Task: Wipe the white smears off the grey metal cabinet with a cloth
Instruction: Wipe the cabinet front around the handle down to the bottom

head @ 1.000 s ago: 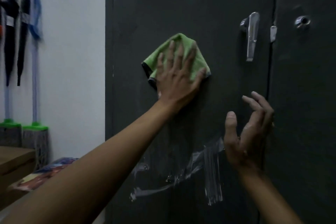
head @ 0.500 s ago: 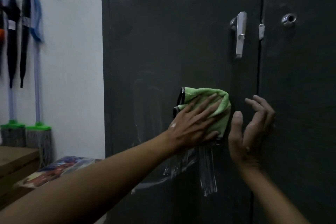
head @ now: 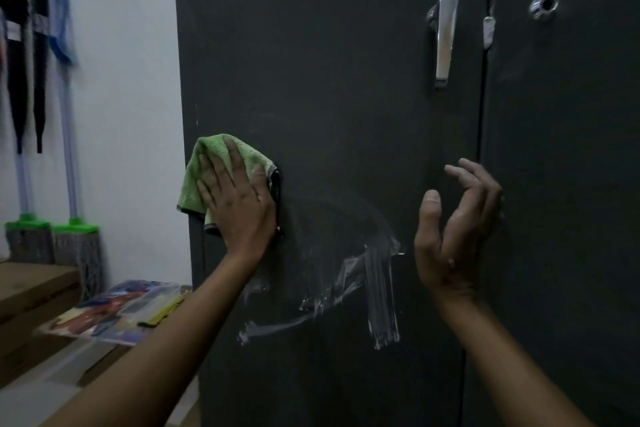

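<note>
The left hand (head: pixel 239 204) presses the green cloth (head: pixel 207 177) flat-fingered at the cabinet (head: pixel 346 80) door's left edge, the white smears (head: pixel 346 291) lying toward four o'clock, nearer the empty, loosely curled right hand (head: pixel 453 236)

The grey cabinet (head: pixel 346 80) stands upright beside a white wall. White smears (head: pixel 360 288) streak the lower part of its left door, with a metal handle (head: pixel 445 38) higher up near the door gap. A green cloth (head: pixel 207 170) is pressed flat against that door's left edge under the left hand (head: pixel 242 204). The right hand's (head: pixel 453 229) fingertips touch the door by the gap
</note>
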Tool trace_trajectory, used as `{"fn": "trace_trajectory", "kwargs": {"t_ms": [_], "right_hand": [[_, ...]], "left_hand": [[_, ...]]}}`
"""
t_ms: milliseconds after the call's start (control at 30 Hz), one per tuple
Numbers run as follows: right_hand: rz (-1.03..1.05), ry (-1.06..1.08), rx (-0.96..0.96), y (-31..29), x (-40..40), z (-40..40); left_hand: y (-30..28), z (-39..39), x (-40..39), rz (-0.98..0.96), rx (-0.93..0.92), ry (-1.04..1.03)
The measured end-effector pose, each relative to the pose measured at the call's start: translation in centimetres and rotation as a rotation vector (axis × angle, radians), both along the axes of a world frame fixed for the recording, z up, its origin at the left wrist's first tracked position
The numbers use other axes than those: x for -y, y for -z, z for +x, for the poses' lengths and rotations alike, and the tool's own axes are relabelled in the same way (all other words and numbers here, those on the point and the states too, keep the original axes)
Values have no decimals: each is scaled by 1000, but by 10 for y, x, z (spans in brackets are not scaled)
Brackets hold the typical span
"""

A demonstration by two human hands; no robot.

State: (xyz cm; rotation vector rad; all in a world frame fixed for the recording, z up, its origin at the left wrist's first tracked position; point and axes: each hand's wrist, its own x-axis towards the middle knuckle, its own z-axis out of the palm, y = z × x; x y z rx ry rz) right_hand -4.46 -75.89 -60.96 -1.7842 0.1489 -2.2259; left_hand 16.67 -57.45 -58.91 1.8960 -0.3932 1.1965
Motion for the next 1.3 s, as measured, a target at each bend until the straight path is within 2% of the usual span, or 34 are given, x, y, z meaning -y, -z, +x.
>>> {"fn": "trace_trajectory", "kwargs": {"t_ms": [100,300,400,500,700,833,967,1167,1300], "right_hand": [[17,-23,24,-3,3,-2],[28,-21,43,-7,2,-1],[7,-22,67,-10,0,1],[-9,-3,62,-9,2,4],[-24,13,-4,6,4,10],[-43,6,-23,9,2,12],[-42,23,-37,12,4,11],[-49,33,-48,16,5,12],[-57,38,-54,14,5,9]], "left_hand": [[-2,-18,20,34,34,8],[51,-73,89,455,402,104],[87,-86,107,667,516,140],[104,-86,107,754,565,181],[101,-78,98,662,509,183],[92,-54,63,495,354,110],[94,-27,24,421,253,57],[120,13,-28,283,187,27],[137,18,-31,246,169,24]]}}
